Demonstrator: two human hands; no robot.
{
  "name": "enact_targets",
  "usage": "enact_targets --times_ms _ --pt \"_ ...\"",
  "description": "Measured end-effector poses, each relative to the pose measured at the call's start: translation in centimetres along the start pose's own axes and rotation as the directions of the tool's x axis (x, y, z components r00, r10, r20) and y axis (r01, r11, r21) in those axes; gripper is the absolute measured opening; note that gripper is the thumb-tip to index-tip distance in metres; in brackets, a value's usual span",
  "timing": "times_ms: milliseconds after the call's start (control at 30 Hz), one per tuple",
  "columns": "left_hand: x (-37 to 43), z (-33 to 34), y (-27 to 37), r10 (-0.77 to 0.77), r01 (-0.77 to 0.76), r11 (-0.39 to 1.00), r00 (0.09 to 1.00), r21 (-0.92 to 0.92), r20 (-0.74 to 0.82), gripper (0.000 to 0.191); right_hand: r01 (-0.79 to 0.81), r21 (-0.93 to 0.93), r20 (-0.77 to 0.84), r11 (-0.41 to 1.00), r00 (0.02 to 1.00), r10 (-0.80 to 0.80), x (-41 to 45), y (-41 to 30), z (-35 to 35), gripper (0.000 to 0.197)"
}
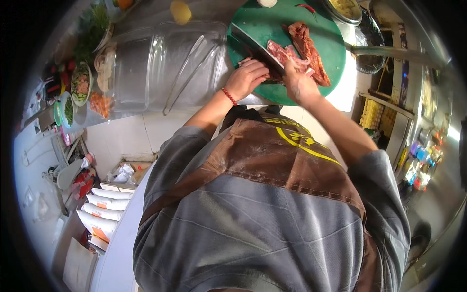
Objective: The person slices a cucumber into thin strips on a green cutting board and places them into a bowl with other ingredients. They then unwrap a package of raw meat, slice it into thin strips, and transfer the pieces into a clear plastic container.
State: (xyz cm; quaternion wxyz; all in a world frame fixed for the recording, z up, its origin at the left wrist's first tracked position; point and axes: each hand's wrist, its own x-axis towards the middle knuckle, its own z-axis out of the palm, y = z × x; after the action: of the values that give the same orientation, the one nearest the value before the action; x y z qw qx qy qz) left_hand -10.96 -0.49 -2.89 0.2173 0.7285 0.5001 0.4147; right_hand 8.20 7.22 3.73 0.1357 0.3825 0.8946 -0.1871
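My right hand (300,84) grips a broad-bladed cleaver (256,47), its handle hidden in the fist. The blade slants up to the left across the round green cutting board (330,40). On the left of the blade, my left hand (250,78) presses on a piece of dark red meat, mostly covered by the fingers and the blade. Cut pieces of raw meat (279,51) lie to the right of the blade. Beside them rests a long reddish strip of meat (309,54). Exactly where the edge meets the meat is hidden.
Metal tongs (182,75) lie across clear plastic trays (133,73) left of the board. A peeled yellow potato-like piece (180,12) sits behind them. A red chili (306,8) is on the board's far side, near a bowl of yellowish food (343,9). Bowls of greens (68,109) stand far left.
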Motion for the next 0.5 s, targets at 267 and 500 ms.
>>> enact_targets --times_ms 267,500 --pt "-0.3 -0.8 0.5 -0.035 0.032 0.998 0.999 0.062 0.042 0.023 0.013 0.06 0.138 0.998 0.99 -0.021 -4.8 -1.9 -8.8 0.033" --pt "-0.2 -0.2 0.6 -0.04 0.04 0.997 0.999 0.068 0.0 0.016 -0.063 0.011 0.184 0.998 0.981 0.06 -4.6 -2.6 -5.1 0.025"
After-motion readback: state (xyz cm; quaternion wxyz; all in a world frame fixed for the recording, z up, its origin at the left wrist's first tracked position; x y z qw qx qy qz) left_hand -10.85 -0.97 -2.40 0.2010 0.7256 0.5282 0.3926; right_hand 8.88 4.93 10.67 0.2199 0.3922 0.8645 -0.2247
